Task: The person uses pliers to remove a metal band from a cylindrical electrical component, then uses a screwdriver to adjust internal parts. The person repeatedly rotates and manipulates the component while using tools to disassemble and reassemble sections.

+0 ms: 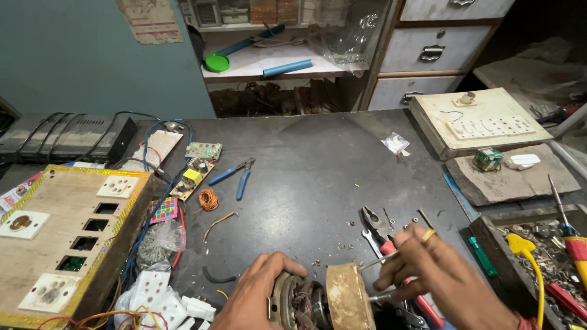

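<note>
At the near edge of the table (pixel 318 177) we have a small electric motor (pixel 299 302), its copper windings showing inside a round metal body, with a worn tan end cover (pixel 348 299) standing against it. Our left hand (pixel 254 296) is closed over the left side of the motor and steadies it. Our right hand (pixel 431 269) is curled nearly shut, fingertips pinching a long thin bolt (pixel 376 263) that slants toward the cover; a second bolt (pixel 380 297) sticks out lower down.

We judge the motor to be heavy for its size and rigid, so it will sit firm under the palm. The windings look delicate, and the metal shell or the cover's rim is the better hold. The bolts are slim and probably slippery, easy to drop among the loose screws nearby.

Just behind the right hand lie red-handled pliers (pixel 382 232) and a small spanner (pixel 370 239), close enough to get in the way. A green screwdriver (pixel 483 256) rests near a wooden tray (pixel 483 235) of odd parts on the right. Farther off are blue-handled cutters (pixel 235 174), a coil of copper wire (pixel 208 199), circuit boards (pixel 195 174) and, on the left, a wooden switchboard (pixel 55 232) with white sockets.
</note>
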